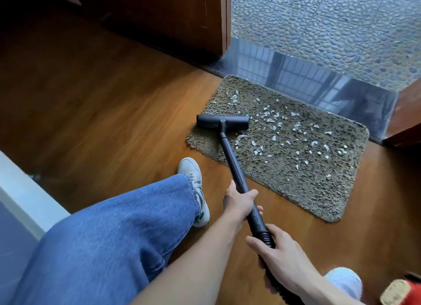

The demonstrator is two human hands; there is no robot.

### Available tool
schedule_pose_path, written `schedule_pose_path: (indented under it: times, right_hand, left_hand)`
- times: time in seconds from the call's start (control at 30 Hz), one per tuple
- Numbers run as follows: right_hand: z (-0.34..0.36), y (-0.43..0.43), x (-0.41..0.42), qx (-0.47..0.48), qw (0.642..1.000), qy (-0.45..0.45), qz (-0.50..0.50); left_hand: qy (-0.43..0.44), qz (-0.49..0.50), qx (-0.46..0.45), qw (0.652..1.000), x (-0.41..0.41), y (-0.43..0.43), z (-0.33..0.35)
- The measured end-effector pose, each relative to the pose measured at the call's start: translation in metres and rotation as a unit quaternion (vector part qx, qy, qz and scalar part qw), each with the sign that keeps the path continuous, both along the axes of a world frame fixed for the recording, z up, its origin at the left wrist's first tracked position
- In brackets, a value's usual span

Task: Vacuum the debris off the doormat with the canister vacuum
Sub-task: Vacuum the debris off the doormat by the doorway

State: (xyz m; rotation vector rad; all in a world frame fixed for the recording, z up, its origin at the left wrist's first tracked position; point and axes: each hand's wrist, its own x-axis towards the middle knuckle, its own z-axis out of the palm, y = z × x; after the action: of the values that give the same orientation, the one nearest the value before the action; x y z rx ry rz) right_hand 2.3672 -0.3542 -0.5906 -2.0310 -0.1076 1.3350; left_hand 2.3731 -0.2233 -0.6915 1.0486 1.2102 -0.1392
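Head view. Grips a long black vacuum wand (230,154) two-handed. Left hand (240,204) curled round the smooth tube, forward on the shaft and nearer the mat. Right hand (282,259) curled round the ribbed black hose cuff (266,237) at the wand's rear end, close to the body. Neither hand spread, both full of the tool.

Rests a flat black T-shaped floor head (222,122) on the left end of a shaggy grey-brown rectangular doormat (296,190), bar crosswise to the wand, left tip at or just past the mat's edge above the brown wooden floor (114,111). Doormat laid against a dark glossy door threshold (296,77), long axis running off to the right of the floor head.

White flaky debris (270,120) scattered over the pile. A few flakes beyond the head toward the threshold, a couple just beside the neck, by far the most to the right along the mat's length.

Looks barely begun, with nearly all the flakes left to lift. Calls next, by this reading, for sweeping the head rightward down the mat's long axis, steering with the forward left hand and feeding from behind with the right. Canister out of view. White sneaker with green stripes (196,186) planted on the floor near the mat's near-left corner, apart from it.
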Motion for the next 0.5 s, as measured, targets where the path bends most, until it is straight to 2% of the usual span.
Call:
schedule_pose_path:
  times: [0.5]
  right_hand:
    - [0.0, -0.034, -0.03, -0.037, 0.999, -0.021, -0.013]
  left_hand:
    - [-0.002, -0.043, -0.016, 0.999, -0.024, -0.038, 0.013]
